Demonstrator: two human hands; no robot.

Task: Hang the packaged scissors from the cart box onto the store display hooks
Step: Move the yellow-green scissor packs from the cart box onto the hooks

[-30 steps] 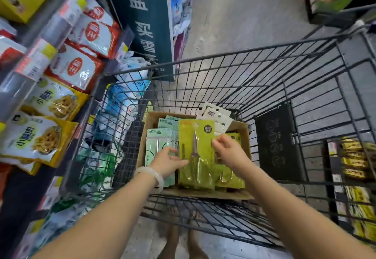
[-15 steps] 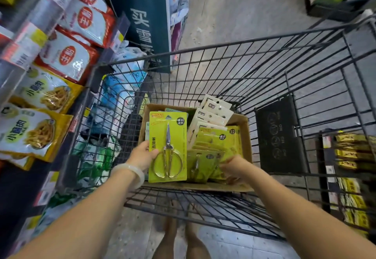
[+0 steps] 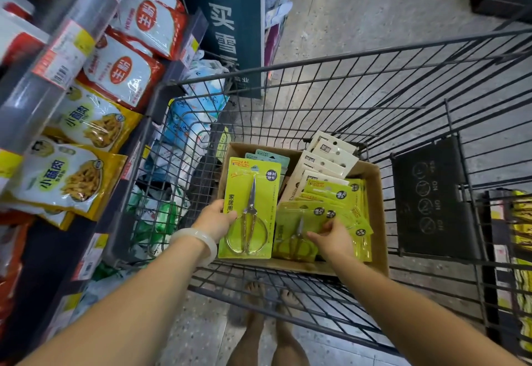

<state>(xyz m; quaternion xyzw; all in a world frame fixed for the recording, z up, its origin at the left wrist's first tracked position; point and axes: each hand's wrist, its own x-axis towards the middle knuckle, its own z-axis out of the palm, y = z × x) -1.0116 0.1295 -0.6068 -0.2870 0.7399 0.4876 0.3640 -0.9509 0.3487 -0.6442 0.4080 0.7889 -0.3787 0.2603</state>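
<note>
A cardboard box [image 3: 374, 193] sits in the wire cart [image 3: 316, 98]. My left hand [image 3: 214, 220] grips the left edge of a yellow-green scissors pack [image 3: 253, 193], held upright over the box's left side. My right hand [image 3: 331, 237] reaches into the box and pinches another yellow-green scissors pack [image 3: 299, 221] on top of a loose pile of the same packs [image 3: 339, 196]. Teal packs [image 3: 273, 157] and white cards [image 3: 325, 155] stand at the back of the box. No display hooks are in sight.
Shelves of snack bags [image 3: 86, 124] line the left, close to the cart. A dark sign panel [image 3: 227, 20] stands ahead. A black child-seat flap [image 3: 429, 201] hangs on the cart's right. More yellow goods [image 3: 521, 236] sit at far right. Bare feet [image 3: 270, 322] show below.
My left hand has lifted one scissors pack upright out of the box. My right hand dropped into the pile and now pinches another pack.
</note>
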